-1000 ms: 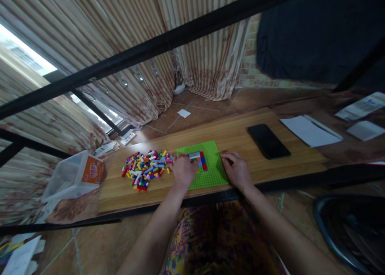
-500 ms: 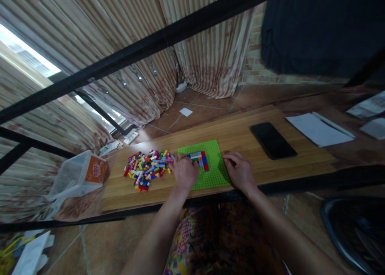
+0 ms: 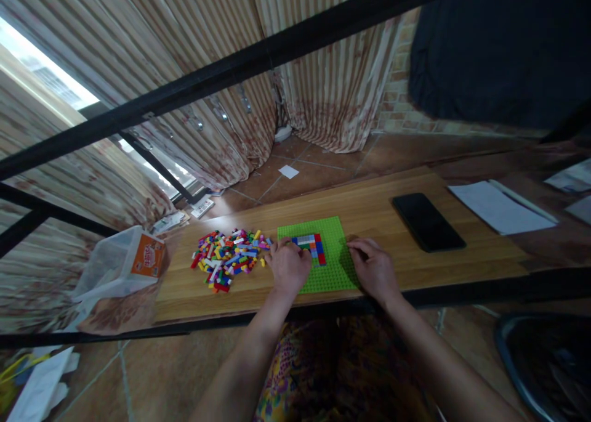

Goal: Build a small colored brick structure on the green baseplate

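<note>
On the wooden board lies a green studded baseplate (image 3: pixel 335 268). Joined toy bricks (image 3: pixel 319 249) in red, blue, grey and orange stand on it. My left hand (image 3: pixel 290 267) reaches over the plate's left side, fingers bent down at these bricks and covering some of them. Whatever is under its fingertips is hidden. At the plate's right edge, my right hand (image 3: pixel 376 269) rests with thumb and fingers curled together. Whether a small piece is between them I cannot make out. A pile of loose toy bricks (image 3: pixel 231 255) spreads just left of my left hand.
A black phone (image 3: pixel 428 222) lies on the wooden board (image 3: pixel 484 259) at the right, with white paper (image 3: pixel 501 207) and a pen beyond it. At the far left is a clear plastic box (image 3: pixel 111 265) with an orange label. A dark metal bar (image 3: pixel 221 77) crosses above.
The view has shifted slightly, so everything sits a little farther right. Both hands keep nearly the same places at the baseplate; the left fingers have moved only slightly.
</note>
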`<action>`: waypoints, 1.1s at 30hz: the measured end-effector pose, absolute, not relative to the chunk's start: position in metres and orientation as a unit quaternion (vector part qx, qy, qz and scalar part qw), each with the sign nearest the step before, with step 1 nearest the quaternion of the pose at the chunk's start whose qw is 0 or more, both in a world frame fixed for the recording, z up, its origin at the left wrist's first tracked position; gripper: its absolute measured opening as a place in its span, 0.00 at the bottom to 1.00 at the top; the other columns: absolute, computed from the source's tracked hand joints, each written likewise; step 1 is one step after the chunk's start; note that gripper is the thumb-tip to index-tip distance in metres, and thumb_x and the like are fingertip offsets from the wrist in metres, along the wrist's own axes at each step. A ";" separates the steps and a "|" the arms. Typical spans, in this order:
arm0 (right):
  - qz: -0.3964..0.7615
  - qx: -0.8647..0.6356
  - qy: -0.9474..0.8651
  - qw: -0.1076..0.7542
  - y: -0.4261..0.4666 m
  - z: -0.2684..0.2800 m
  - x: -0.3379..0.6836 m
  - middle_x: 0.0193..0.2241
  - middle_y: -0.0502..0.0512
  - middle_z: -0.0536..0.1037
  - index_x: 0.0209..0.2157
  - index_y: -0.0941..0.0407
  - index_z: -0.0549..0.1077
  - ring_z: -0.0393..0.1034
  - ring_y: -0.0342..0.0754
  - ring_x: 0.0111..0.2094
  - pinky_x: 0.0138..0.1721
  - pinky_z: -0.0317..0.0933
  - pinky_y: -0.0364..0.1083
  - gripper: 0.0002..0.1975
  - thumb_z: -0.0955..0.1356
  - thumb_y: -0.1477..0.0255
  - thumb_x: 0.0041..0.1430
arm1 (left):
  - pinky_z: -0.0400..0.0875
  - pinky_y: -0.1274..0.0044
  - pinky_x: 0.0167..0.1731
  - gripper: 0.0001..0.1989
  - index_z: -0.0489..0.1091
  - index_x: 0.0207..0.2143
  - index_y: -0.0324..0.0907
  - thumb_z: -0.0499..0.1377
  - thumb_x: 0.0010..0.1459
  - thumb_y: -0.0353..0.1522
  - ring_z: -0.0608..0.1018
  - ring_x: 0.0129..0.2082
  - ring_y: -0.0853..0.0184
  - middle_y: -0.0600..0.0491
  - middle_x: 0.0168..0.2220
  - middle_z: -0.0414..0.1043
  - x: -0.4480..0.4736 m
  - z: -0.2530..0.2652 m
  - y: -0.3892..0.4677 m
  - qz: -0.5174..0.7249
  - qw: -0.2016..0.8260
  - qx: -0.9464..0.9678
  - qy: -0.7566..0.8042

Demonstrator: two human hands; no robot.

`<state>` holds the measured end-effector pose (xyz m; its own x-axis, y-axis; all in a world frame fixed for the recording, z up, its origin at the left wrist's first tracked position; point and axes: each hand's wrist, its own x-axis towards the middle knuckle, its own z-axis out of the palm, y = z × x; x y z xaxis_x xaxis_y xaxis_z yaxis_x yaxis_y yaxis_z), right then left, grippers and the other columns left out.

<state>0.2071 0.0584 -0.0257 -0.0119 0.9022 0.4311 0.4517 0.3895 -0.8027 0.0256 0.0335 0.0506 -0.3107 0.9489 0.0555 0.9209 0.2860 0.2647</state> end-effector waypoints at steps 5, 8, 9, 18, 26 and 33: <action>0.233 -0.502 -0.674 0.489 0.059 -0.027 0.207 0.35 0.58 0.77 0.34 0.55 0.76 0.72 0.50 0.37 0.42 0.66 0.52 0.10 0.63 0.70 0.60 | 0.62 0.60 0.47 0.09 0.76 0.25 0.42 0.57 0.53 0.33 0.71 0.50 0.52 0.46 0.49 0.73 0.026 0.048 0.036 0.129 0.067 0.594 0.791; 0.231 -0.508 -0.673 0.486 0.059 -0.028 0.208 0.35 0.58 0.77 0.34 0.55 0.76 0.72 0.51 0.38 0.42 0.66 0.52 0.10 0.63 0.70 0.60 | 0.62 0.60 0.47 0.08 0.76 0.25 0.43 0.57 0.52 0.33 0.70 0.50 0.52 0.47 0.49 0.74 0.027 0.045 0.037 0.147 0.072 0.593 0.789; 0.229 -0.509 -0.673 0.485 0.059 -0.028 0.208 0.36 0.58 0.77 0.34 0.55 0.76 0.72 0.51 0.38 0.43 0.66 0.52 0.10 0.63 0.70 0.60 | 0.62 0.60 0.47 0.08 0.76 0.25 0.44 0.58 0.52 0.33 0.70 0.51 0.52 0.48 0.49 0.73 0.027 0.045 0.037 0.152 0.073 0.591 0.789; 0.220 -0.507 -0.679 0.483 0.059 -0.029 0.208 0.35 0.58 0.77 0.34 0.54 0.76 0.72 0.51 0.38 0.43 0.66 0.53 0.10 0.62 0.69 0.60 | 0.62 0.61 0.49 0.04 0.76 0.29 0.45 0.61 0.49 0.30 0.70 0.52 0.54 0.50 0.52 0.71 0.026 0.041 0.033 0.202 0.095 0.578 0.785; 0.232 -0.507 -0.675 0.483 0.057 -0.026 0.207 0.35 0.58 0.77 0.34 0.55 0.76 0.72 0.51 0.38 0.43 0.66 0.52 0.10 0.63 0.69 0.60 | 0.63 0.66 0.47 0.02 0.73 0.28 0.44 0.60 0.53 0.29 0.71 0.45 0.59 0.50 0.43 0.73 0.028 0.037 0.027 0.227 0.026 0.629 0.743; 0.225 -0.512 -0.673 0.484 0.057 -0.025 0.207 0.35 0.58 0.77 0.34 0.54 0.76 0.72 0.51 0.38 0.43 0.66 0.53 0.10 0.63 0.69 0.60 | 0.66 0.73 0.39 0.04 0.70 0.28 0.43 0.57 0.55 0.26 0.74 0.34 0.65 0.54 0.29 0.73 0.024 0.030 0.031 0.246 0.087 0.639 0.724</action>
